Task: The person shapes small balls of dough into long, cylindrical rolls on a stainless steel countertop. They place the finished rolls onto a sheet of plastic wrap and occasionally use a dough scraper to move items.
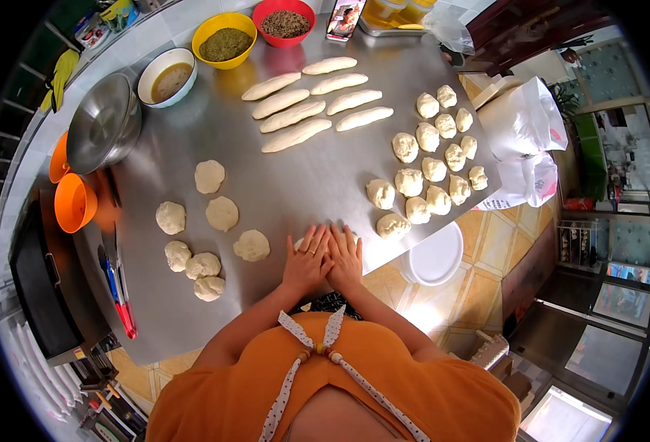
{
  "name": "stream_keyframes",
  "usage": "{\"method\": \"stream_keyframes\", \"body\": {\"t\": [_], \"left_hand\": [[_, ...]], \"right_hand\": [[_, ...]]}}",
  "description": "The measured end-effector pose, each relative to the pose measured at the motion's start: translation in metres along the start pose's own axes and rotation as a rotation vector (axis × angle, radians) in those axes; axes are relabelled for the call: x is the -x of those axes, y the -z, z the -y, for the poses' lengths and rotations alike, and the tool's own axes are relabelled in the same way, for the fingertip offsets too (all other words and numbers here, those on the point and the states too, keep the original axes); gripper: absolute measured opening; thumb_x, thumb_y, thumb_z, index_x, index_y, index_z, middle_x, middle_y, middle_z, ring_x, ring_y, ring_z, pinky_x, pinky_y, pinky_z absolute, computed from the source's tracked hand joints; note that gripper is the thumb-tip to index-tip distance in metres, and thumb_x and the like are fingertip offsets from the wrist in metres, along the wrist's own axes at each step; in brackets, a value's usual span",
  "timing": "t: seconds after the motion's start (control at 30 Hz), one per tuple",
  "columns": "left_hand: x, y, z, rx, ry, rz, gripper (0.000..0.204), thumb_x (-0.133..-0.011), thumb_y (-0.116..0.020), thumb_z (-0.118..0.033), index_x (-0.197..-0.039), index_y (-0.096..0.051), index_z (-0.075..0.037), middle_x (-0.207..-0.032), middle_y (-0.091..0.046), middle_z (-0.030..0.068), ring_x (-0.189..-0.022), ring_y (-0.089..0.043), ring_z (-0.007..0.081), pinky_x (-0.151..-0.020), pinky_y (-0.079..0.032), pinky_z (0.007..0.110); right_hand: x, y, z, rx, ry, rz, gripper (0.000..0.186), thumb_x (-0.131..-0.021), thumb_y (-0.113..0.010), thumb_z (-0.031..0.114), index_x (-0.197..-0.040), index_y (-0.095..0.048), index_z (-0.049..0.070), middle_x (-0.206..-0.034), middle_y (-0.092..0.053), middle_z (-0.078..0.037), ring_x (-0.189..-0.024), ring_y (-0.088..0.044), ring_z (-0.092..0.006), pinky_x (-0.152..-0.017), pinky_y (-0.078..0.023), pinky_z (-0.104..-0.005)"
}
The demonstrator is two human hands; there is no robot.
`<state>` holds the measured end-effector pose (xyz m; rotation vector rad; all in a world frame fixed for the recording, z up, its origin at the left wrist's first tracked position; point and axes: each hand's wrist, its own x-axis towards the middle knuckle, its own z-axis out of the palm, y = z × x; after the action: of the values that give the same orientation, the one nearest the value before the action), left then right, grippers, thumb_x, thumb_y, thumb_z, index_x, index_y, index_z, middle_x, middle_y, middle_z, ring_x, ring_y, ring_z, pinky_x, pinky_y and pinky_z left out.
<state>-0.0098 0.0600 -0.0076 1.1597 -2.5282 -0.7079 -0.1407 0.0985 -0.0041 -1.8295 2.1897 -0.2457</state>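
At the near edge of the steel table [295, 195], my left hand [311, 258] and my right hand [345, 259] lie side by side with fingers stretched flat. They press on a piece of dough [298, 241], mostly hidden beneath them. To their left are flattened dough rounds [222, 213] and several thicker dough balls [203, 266]. Long dough rolls [294, 116] lie in two columns farther back. Many rough dough lumps [409, 182] cover the right side.
Along the back stand a yellow bowl [245, 22] of green seasoning, a red bowl [312, 11] of seeds, a white bowl [185, 59] of liquid and a phone [345, 18]. At left are a metal bowl [130, 121], orange bowls [76, 204] and tongs [122, 295]. A white-lidded bucket [437, 255] stands right.
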Motion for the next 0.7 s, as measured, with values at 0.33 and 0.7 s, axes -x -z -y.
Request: {"method": "stream_keyframes", "body": {"t": [0.33, 0.7], "left_hand": [[-0.170, 0.023, 0.043, -0.198, 0.182, -0.339, 0.060, -0.095, -0.054, -0.034, -0.145, -0.042, -0.005, -0.157, -0.032, 0.0113, -0.148, -0.024, 0.0268, -0.114, -0.020, 0.062], [-0.156, 0.028, 0.037, -0.155, 0.355, -0.303, 0.072, -0.093, -0.056, -0.037, -0.150, -0.031, 0.000, -0.160, -0.022, 0.0163, -0.149, -0.020, 0.0330, -0.110, -0.021, 0.069]], "right_hand": [[-0.177, 0.031, -0.020, -0.016, 0.008, -0.317, 0.054, -0.094, -0.051, 0.026, -0.143, -0.045, 0.005, -0.155, -0.035, -0.012, -0.147, -0.022, -0.0330, -0.117, -0.015, -0.0597], [-0.165, 0.027, -0.038, 0.024, 0.051, -0.237, 0.063, -0.094, -0.053, 0.035, -0.147, -0.039, 0.004, -0.158, -0.027, -0.018, -0.148, -0.019, -0.0368, -0.117, -0.013, -0.0587]]}}
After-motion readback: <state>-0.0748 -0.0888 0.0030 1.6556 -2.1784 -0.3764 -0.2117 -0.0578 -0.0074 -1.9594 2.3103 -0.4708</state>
